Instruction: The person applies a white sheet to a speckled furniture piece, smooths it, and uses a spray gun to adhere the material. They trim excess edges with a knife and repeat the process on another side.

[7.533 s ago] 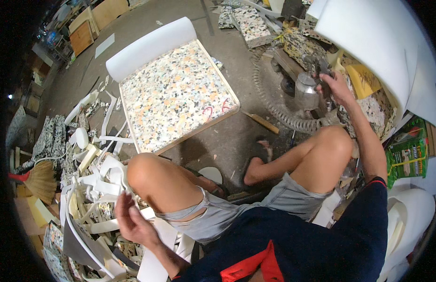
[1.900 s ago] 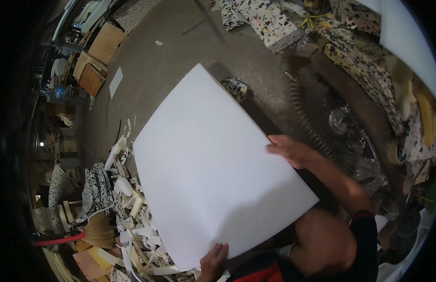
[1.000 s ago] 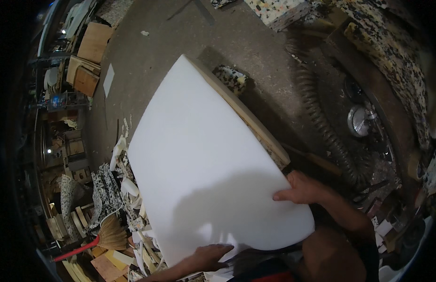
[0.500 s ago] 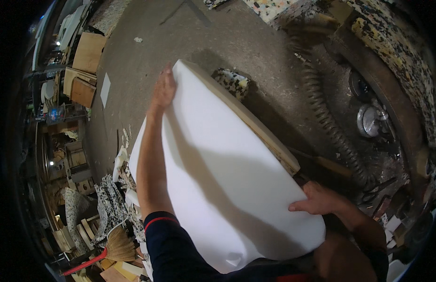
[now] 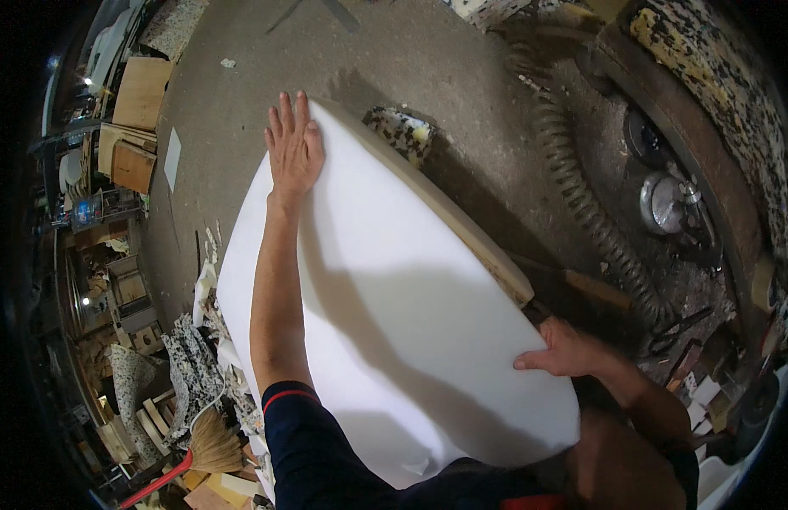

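Observation:
A large white foam sheet (image 5: 394,289) spreads in front of me, over a beige panel (image 5: 445,217) whose wood-like edge shows along the far right side. My left hand (image 5: 294,153) lies flat on the far end of the foam, fingers stretched out. At the near right edge, my right hand (image 5: 564,348) grips the foam sheet, thumb on top; its other fingers are mostly hidden below the edge. Just beyond the panel, a speckled foam block (image 5: 400,134) rests on the floor.
A ribbed hose (image 5: 572,170) runs along the floor at right, near a round metal machine part (image 5: 663,204) and scissors (image 5: 679,330). At lower left lie a straw broom (image 5: 214,444) and speckled foam scraps (image 5: 192,365). Wooden boards (image 5: 143,93) lean at far left.
My left hand has gone from the foam's far left edge to lying flat on top, fingers spread. My right hand keeps its grip. The whole view has shifted slightly.

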`<move>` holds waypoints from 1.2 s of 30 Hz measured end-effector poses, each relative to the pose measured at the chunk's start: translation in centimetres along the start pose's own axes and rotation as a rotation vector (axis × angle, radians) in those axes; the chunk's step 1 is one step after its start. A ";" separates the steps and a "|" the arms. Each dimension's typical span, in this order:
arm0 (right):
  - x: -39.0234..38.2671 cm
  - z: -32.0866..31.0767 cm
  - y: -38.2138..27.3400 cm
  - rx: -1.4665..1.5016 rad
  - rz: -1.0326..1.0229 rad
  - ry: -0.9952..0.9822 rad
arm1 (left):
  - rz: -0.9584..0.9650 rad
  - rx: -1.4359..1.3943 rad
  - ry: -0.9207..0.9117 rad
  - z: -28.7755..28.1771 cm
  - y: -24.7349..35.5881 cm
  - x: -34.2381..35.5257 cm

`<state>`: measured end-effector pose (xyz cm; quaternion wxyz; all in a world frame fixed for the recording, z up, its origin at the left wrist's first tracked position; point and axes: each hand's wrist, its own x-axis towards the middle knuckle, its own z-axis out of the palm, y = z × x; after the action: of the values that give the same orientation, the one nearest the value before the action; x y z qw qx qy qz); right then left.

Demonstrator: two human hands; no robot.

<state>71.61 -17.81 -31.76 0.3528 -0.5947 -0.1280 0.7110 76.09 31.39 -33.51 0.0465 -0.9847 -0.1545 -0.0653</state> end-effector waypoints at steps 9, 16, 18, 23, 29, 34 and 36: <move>-0.1 -0.6 -0.9 0.097 -0.095 0.005 | 0.071 0.036 -0.033 -0.2 2.7 -1.7; 1.1 -0.6 0.1 -0.093 -0.051 0.119 | 0.111 0.010 -0.036 -0.5 4.5 -3.4; 1.3 -0.7 0.5 0.029 -0.020 0.070 | 0.113 0.015 -0.041 -0.6 4.7 -3.4; 1.6 -0.9 0.9 0.094 -0.124 0.058 | 0.136 0.038 -0.057 -0.4 5.7 -4.4; 1.8 -1.3 0.6 -0.024 -0.099 0.115 | 0.202 0.043 -0.055 -0.5 7.5 -6.6; 1.9 -1.9 0.8 0.034 -0.055 0.025 | 0.209 -0.097 -0.066 -0.8 8.9 -8.1; 2.2 -1.8 1.2 0.057 -0.057 -0.036 | 0.210 -0.067 -0.062 -0.9 9.1 -8.3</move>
<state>72.77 -17.70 -34.59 0.3874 -0.5675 -0.1311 0.7146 70.97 20.18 -34.48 0.0155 -0.9981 -0.0496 -0.0345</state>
